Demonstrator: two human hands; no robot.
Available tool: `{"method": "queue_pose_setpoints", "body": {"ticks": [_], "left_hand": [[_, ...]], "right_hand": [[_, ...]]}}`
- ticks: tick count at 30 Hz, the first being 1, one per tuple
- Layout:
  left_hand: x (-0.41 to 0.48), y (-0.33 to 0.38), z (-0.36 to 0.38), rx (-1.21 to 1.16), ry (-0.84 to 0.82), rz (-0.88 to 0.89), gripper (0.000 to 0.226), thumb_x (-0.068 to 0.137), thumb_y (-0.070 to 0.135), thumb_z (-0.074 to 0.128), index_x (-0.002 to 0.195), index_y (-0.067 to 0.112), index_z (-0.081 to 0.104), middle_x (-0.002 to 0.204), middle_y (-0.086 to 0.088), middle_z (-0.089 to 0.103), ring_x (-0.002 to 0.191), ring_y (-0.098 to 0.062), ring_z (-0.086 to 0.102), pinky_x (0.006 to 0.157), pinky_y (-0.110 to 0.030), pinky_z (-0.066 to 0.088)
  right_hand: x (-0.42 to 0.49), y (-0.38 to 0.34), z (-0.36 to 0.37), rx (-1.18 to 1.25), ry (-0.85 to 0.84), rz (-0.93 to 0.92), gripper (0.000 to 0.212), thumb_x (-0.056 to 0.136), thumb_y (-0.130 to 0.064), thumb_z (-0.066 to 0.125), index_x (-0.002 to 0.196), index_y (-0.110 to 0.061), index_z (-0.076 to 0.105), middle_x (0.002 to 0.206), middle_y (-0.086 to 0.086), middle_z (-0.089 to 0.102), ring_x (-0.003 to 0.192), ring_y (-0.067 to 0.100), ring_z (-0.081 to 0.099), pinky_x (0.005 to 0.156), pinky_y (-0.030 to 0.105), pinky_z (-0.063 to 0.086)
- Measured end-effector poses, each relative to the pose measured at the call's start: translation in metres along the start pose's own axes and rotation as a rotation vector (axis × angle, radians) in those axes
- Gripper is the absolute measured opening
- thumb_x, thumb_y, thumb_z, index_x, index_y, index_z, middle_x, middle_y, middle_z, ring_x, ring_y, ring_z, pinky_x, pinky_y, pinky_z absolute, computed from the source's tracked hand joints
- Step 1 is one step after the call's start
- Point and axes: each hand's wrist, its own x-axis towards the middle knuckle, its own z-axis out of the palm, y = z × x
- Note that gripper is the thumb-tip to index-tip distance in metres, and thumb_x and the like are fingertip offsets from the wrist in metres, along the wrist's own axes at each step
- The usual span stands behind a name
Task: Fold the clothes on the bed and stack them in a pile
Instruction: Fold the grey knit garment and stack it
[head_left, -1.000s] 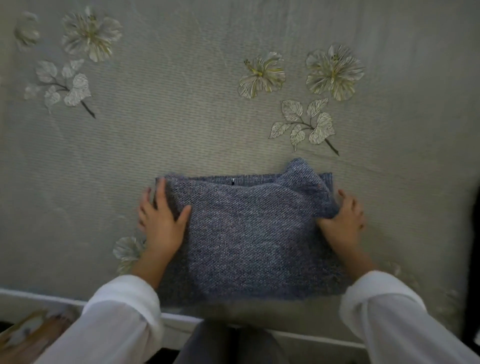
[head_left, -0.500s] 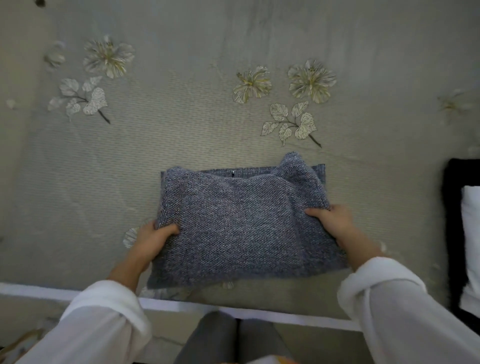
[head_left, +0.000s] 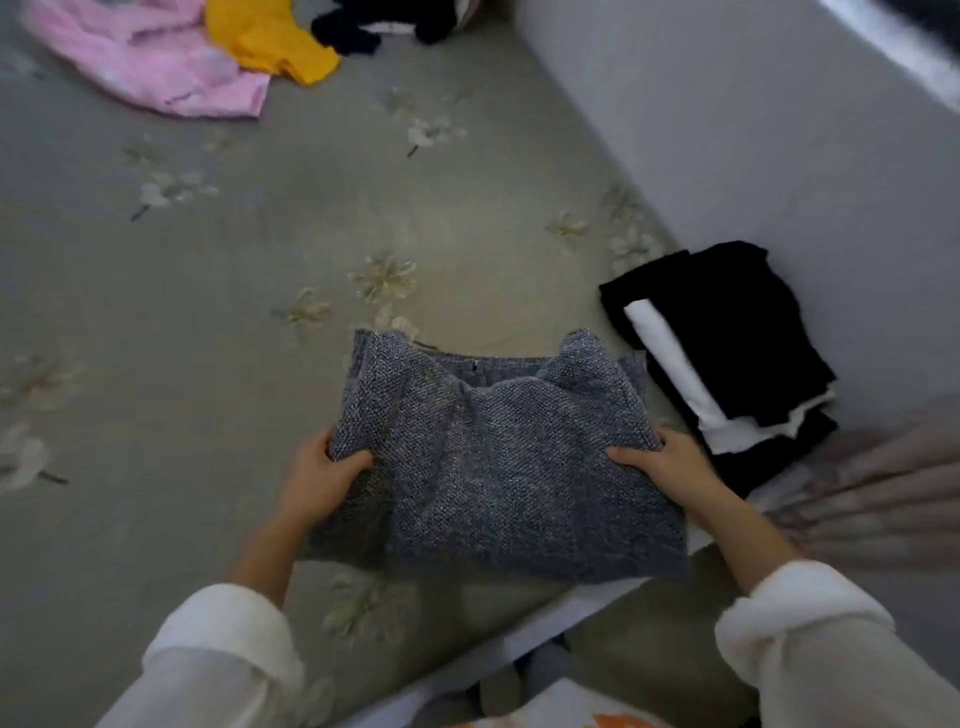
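A folded grey-blue knit sweater (head_left: 498, 457) is held just above the grey flowered bedspread (head_left: 208, 291), near the bed's front edge. My left hand (head_left: 319, 475) grips its left side, thumb on top and fingers underneath. Its right side is gripped the same way by my right hand (head_left: 662, 462). To the right, by the headboard, lies a pile of folded black and white clothes (head_left: 727, 358). Unfolded clothes lie at the far end of the bed: a pink garment (head_left: 150, 62), a yellow one (head_left: 275, 41) and a dark one (head_left: 374, 26).
A pale padded headboard (head_left: 753, 130) runs along the right side of the bed. The white bed edge (head_left: 519, 644) crosses the bottom of the view, with my legs below it. The picture is blurred at the right edge.
Both hands went from pressing the sweater flat to gripping its sides and lifting it. My view swung right and up, bringing the folded pile and the unfolded clothes into sight.
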Motion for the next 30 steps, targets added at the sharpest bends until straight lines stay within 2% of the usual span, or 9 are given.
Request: {"method": "queue_pose_setpoints", "body": {"ticks": [2,7,10,15,19,21,25,28,30], "left_hand": [[0.007,0.039,0.025,0.039,-0.036,0.083,0.028,0.083,0.013,0.068,0.106,0.024,0.055,0.09,0.005,0.059,0.073,-0.006,0.055,0.07,-0.03,0.042],[0.021,0.135,0.096,0.197,-0.058,0.299,0.026,0.088,0.014,0.062,0.114,0.015,0.058,0.096,-0.003,0.059,0.085,-0.021,0.056,0.072,-0.031,0.041],[0.029,0.191,0.146,0.263,-0.037,0.414,0.02,0.089,0.013,0.06,0.109,0.015,0.059,0.089,-0.003,0.058,0.082,-0.024,0.057,0.061,-0.028,0.038],[0.062,0.284,0.232,0.337,-0.058,0.506,0.024,0.092,0.017,0.055,0.116,0.016,0.057,0.096,-0.004,0.059,0.085,-0.024,0.056,0.073,-0.033,0.04],[0.088,0.361,0.293,0.399,-0.073,0.606,0.005,0.09,0.014,0.055,0.095,0.014,0.056,0.084,-0.009,0.059,0.085,-0.03,0.058,0.07,-0.035,0.04],[0.099,0.399,0.32,0.441,-0.031,0.676,0.001,0.089,0.018,0.056,0.089,0.018,0.055,0.081,-0.006,0.057,0.085,-0.032,0.058,0.073,-0.038,0.043],[0.126,0.455,0.373,0.409,-0.001,0.696,0.02,0.088,0.022,0.057,0.107,0.021,0.063,0.104,-0.006,0.067,0.102,-0.031,0.059,0.103,-0.055,0.037],[0.147,0.464,0.412,0.442,0.112,0.638,0.034,0.086,0.024,0.058,0.119,0.03,0.059,0.118,-0.005,0.064,0.116,-0.032,0.053,0.109,-0.054,0.023],[0.154,0.445,0.438,0.548,0.082,0.576,0.049,0.089,0.027,0.056,0.137,0.032,0.043,0.139,-0.01,0.049,0.131,-0.033,0.038,0.11,-0.058,0.018]], "right_hand": [[-0.003,0.008,-0.033,0.053,0.058,-0.001,0.031,0.077,-0.024,0.079,0.103,-0.018,0.064,0.09,-0.007,0.067,0.077,0.011,0.065,0.059,0.022,0.048],[0.001,0.027,-0.108,0.219,0.191,0.011,0.025,0.075,-0.026,0.08,0.093,-0.024,0.063,0.092,-0.007,0.068,0.081,0.017,0.066,0.066,0.03,0.05],[0.014,0.038,-0.157,0.341,0.226,0.053,0.026,0.074,-0.023,0.081,0.094,-0.02,0.063,0.093,-0.002,0.069,0.084,0.022,0.068,0.067,0.032,0.051],[0.045,0.049,-0.236,0.404,0.26,0.104,0.011,0.077,-0.024,0.074,0.086,-0.02,0.068,0.078,-0.006,0.073,0.066,0.011,0.07,0.056,0.025,0.048],[0.07,0.052,-0.279,0.488,0.318,0.124,0.011,0.077,-0.022,0.071,0.086,-0.017,0.071,0.085,0.0,0.075,0.079,0.021,0.07,0.069,0.031,0.052],[0.082,0.052,-0.29,0.549,0.362,0.123,0.009,0.077,-0.021,0.07,0.085,-0.016,0.07,0.086,-0.001,0.074,0.081,0.021,0.069,0.069,0.031,0.052],[0.109,0.056,-0.297,0.677,0.441,0.135,0.011,0.08,-0.017,0.069,0.09,-0.014,0.069,0.091,0.001,0.072,0.086,0.022,0.067,0.071,0.032,0.053],[0.13,0.072,-0.296,0.698,0.526,0.198,0.016,0.08,-0.017,0.068,0.095,-0.01,0.068,0.095,0.003,0.071,0.088,0.023,0.065,0.082,0.037,0.053],[0.144,0.089,-0.293,0.641,0.574,0.265,0.021,0.081,-0.016,0.068,0.1,-0.007,0.066,0.101,0.008,0.07,0.093,0.028,0.064,0.087,0.04,0.052]]}}
